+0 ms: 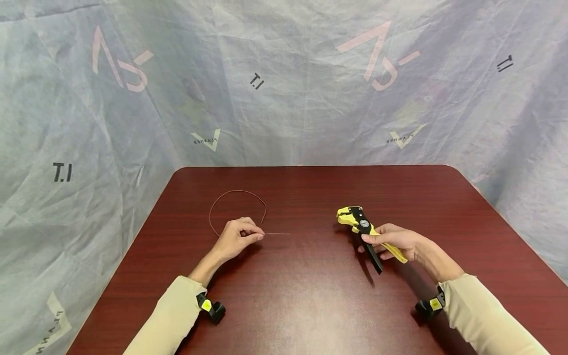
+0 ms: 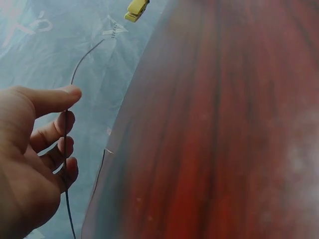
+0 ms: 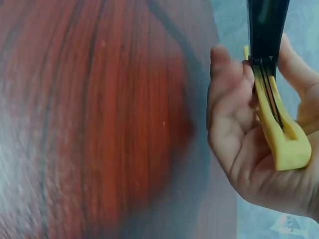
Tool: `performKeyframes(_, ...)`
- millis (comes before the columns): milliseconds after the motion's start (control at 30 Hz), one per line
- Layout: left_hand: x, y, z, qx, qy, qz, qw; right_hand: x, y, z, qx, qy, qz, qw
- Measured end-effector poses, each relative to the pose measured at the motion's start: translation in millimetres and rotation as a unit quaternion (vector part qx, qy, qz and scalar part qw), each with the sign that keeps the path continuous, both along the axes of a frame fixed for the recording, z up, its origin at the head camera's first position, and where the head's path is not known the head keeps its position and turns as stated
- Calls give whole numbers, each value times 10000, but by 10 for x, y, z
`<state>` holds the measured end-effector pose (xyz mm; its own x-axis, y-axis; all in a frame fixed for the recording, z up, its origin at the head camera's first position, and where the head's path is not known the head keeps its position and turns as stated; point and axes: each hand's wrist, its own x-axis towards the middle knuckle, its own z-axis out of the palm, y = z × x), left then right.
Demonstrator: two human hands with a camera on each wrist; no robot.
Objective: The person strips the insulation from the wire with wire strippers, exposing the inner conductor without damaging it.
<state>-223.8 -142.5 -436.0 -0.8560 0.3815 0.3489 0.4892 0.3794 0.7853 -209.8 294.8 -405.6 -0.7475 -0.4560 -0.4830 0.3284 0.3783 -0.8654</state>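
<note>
My left hand (image 1: pixel 237 237) pinches a thin brown wire (image 1: pixel 238 191) between thumb and forefinger. A short end of the wire points right, past the fingertips, and the rest loops behind the hand. In the left wrist view the wire (image 2: pixel 76 69) runs from the pinch down across the other fingers. Over the right half of the table, my right hand (image 1: pixel 397 240) grips a yellow and black wire stripper (image 1: pixel 364 224). Its head faces left, toward the wire, and its two handles are spread apart. The right wrist view shows the yellow handle (image 3: pixel 291 152) against the palm.
Both hands are over a dark red wood-grain table (image 1: pixel 293 296). A pale printed cloth (image 1: pixel 284 113) hangs behind the table and along its sides. Small black cameras are strapped to both wrists, by the cream sleeves (image 1: pixel 170 315).
</note>
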Motion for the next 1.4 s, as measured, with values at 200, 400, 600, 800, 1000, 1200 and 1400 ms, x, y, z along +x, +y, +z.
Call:
performKeyframes(200,-18,29,36,54,-65,10,10000,23,-63,5,-508,-348,39,9981)
performKeyframes(400,-33,38,65,138,-56,5,9999,40,-110,-40,-1340,-625,25,9890)
performKeyframes(600,-45,65,91,313,-83,39,9995,36,-196,-62,-2366,-785,265,9681)
performKeyframes(800,-48,109,112,565,-81,17,9984,60,-304,-31,-2571,-701,213,9636)
performKeyframes(1000,-58,128,120,713,-139,51,9973,98,-363,-5,-2597,-464,78,9645)
performKeyframes(1200,-68,153,152,677,-228,271,9971,118,-351,-16,-2970,-130,275,9544)
performKeyframes(1400,-97,207,171,684,-281,373,9966,135,-410,-58,-2357,629,86,9698)
